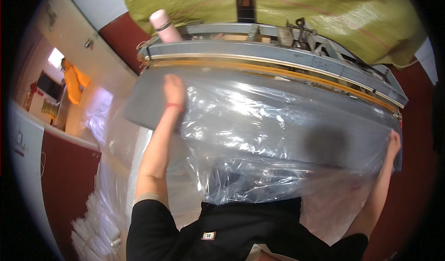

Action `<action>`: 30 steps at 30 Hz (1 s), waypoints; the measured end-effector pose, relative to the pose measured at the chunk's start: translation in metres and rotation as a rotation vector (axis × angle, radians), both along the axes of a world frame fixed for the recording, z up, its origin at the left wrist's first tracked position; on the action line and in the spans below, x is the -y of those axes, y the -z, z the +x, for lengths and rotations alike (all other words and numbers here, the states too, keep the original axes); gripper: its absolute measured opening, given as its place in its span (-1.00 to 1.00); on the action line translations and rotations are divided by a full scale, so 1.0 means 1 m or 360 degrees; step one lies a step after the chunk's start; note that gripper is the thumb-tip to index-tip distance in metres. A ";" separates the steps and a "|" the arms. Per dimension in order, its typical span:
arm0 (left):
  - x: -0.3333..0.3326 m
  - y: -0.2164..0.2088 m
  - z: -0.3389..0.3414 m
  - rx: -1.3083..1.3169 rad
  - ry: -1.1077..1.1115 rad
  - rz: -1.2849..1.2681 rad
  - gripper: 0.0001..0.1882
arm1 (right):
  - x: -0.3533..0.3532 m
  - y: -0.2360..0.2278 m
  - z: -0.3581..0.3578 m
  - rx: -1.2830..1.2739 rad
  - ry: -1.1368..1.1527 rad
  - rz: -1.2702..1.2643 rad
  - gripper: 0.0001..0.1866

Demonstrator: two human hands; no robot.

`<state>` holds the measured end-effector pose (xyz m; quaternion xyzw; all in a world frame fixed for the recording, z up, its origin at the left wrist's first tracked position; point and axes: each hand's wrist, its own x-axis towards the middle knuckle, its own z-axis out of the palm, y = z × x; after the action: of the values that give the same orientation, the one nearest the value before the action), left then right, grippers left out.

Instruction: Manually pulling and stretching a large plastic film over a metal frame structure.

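A: Where do we place the clear plastic sheet?
B: Centre frame, over the grey tabletop; we see it spanning between both hands.
A: Hands?
B: Right hand, frame right: fingers closed on its edge. Left hand, left of centre, at its left edge, blurred; we cannot tell its grip.

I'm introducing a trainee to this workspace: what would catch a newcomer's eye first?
Probably the shiny clear plastic film spread across the grey work surface, with the left hand by its left edge and the right hand gripping its right end. Next, the large yellow-green sheet behind the metal frame and the pink bottle at that frame's left end stand out.
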<state>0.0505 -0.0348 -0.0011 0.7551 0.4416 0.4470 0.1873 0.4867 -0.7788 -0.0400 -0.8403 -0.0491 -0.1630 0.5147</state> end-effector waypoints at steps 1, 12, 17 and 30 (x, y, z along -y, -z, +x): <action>-0.012 0.008 0.003 0.0067 -0.0023 0.0003 -0.85 | -0.008 0.003 0.016 -0.0164 0.0035 0.0182 -0.78; -0.093 0.022 0.029 0.0460 0.0112 -0.0149 -0.81 | -0.151 -0.010 0.041 0.0296 0.0109 0.0235 -0.81; -0.094 0.023 0.027 0.0734 0.0081 -0.0296 -0.84 | -0.150 -0.012 0.040 0.0269 0.0110 0.0437 -0.83; -0.097 0.002 -0.011 0.0480 0.0642 -0.0884 -0.91 | -0.122 -0.098 -0.064 0.0789 0.0222 -0.0018 -0.78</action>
<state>0.0400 0.0622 -0.0027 0.6730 0.3559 0.3705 0.5321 0.4224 -0.6570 0.0583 -0.7789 -0.1167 -0.3989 0.4697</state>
